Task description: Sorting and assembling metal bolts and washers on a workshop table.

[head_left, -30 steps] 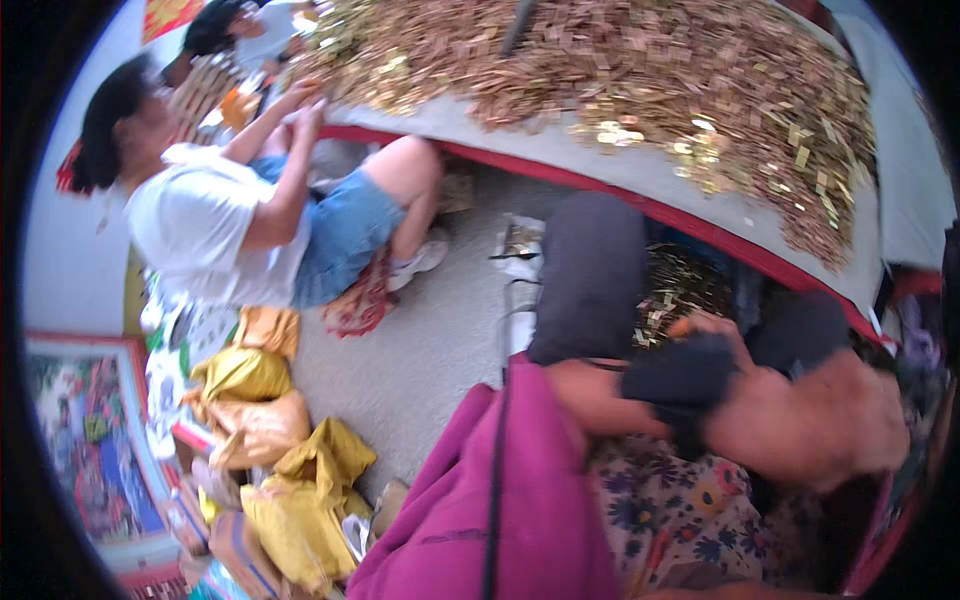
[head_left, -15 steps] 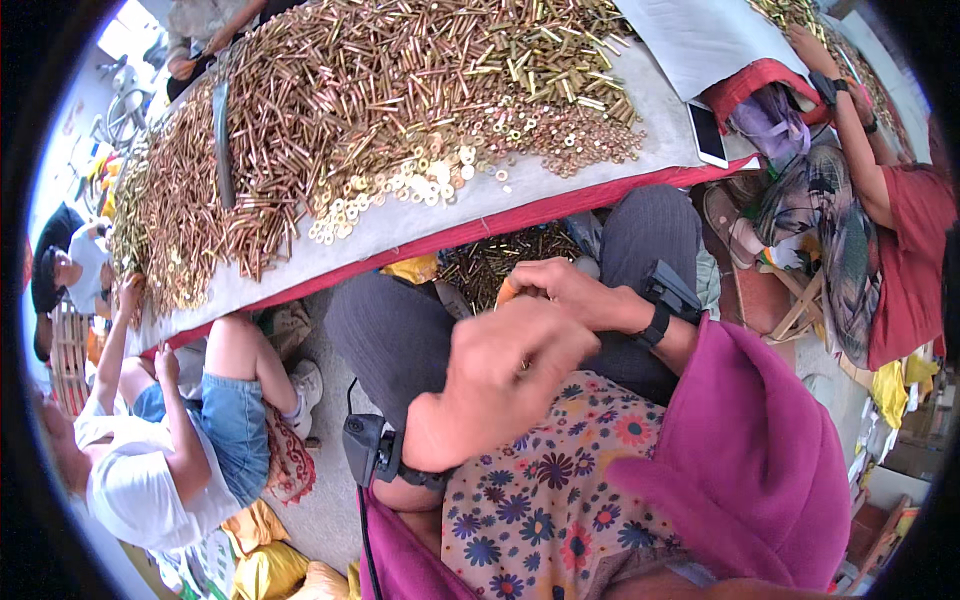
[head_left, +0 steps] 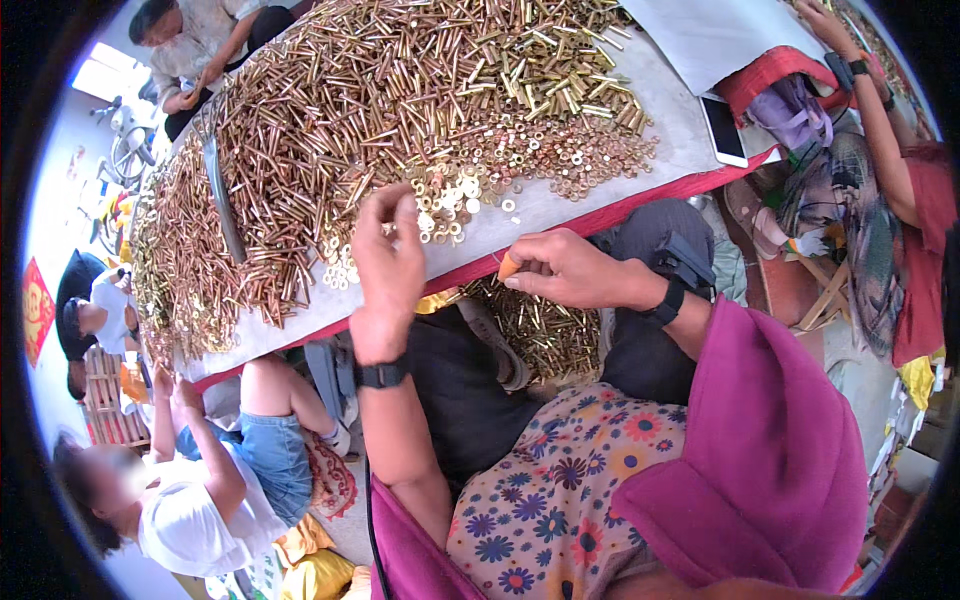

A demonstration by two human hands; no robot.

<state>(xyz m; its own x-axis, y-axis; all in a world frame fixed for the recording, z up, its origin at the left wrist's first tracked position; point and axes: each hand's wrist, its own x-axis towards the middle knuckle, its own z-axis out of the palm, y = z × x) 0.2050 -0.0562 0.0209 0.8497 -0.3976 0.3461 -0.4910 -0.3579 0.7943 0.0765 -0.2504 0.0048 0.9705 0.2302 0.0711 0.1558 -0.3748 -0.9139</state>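
My left hand reaches over the table's near edge, thumb and fingers apart. Its fingertips are beside a patch of gold-coloured washers, some hidden behind the hand. My right hand stays above my lap in a pinch, with an orange cover on one fingertip. Whatever lies in that pinch is too small to make out. Behind the washers spreads a big heap of slim brass-coloured metal pieces that look like bolts. Smaller copper-coloured rings or nuts lie to the right of the washers.
Below my right hand, between my legs, is a pile of similar metal pieces. A phone and a red bag are at the table's right. A dark strip crosses the heap. Other people work at left, far left and right.
My left hand has left its place by the right hand and swung up and forward to the washers. The right hand remains above my lap. The view has shifted slightly.
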